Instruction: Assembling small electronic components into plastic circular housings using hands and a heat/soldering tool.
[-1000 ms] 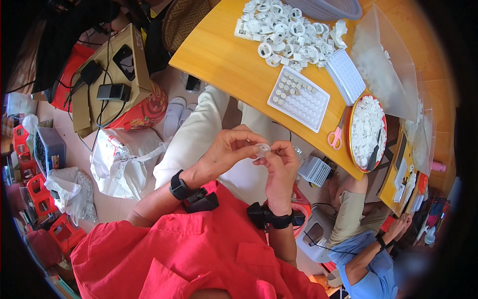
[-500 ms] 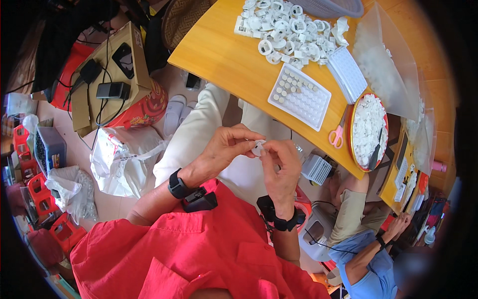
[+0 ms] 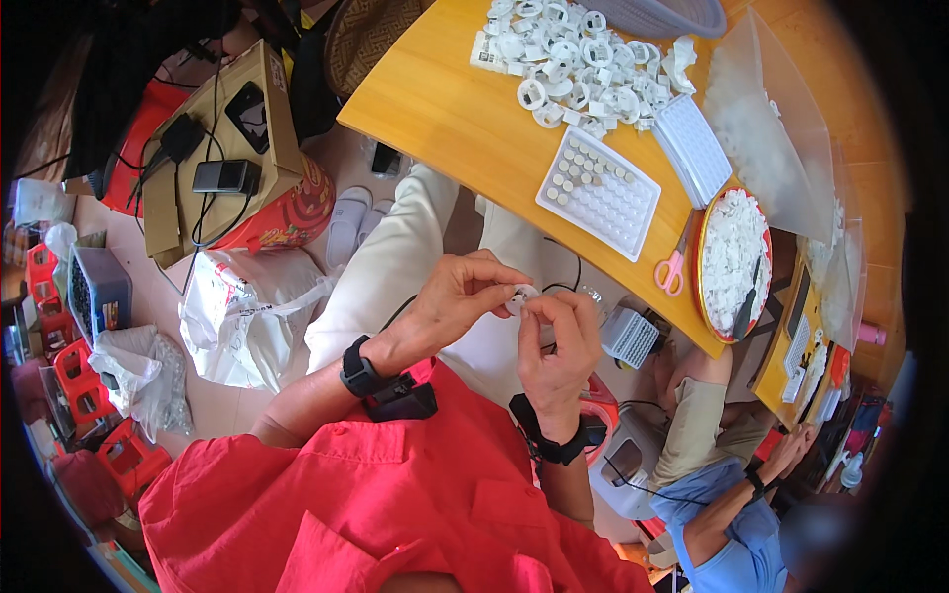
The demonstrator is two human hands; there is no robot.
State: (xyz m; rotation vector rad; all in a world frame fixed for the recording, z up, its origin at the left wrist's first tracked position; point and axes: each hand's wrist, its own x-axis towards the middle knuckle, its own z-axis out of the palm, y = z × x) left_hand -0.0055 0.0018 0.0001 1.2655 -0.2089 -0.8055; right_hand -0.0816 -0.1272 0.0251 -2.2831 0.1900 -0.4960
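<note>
Above my lap, my left hand (image 3: pixel 457 296) pinches a small round white plastic part (image 3: pixel 520 296) between thumb and fingers. My right hand (image 3: pixel 560 341) meets it from the other side, its thumb and fingertips closed at the part's edge; whether they grip something tiny there is hidden. Ahead on the table, a white tray (image 3: pixel 625 219) with round pockets holds several small grey discs (image 3: pixel 575 166) in its far-left portion. Beyond the tray lies a heap of white plastic rings and fittings (image 3: pixel 583 59).
A stack of white trays (image 3: pixel 694 148), pink-handled scissors (image 3: pixel 670 272) and a red-rimmed bowl of white pieces (image 3: pixel 732 259) lie on the table's right (image 3: pixel 435 89). A co-worker in blue (image 3: pixel 736 534) sits at right. A cardboard box (image 3: pixel 222 158) and a white bag (image 3: pixel 242 316) stand left.
The white part has tilted slightly between my fingers, and both hands have shifted a little. My right fingers have curled more at its lower edge. Things on the table stay put.
</note>
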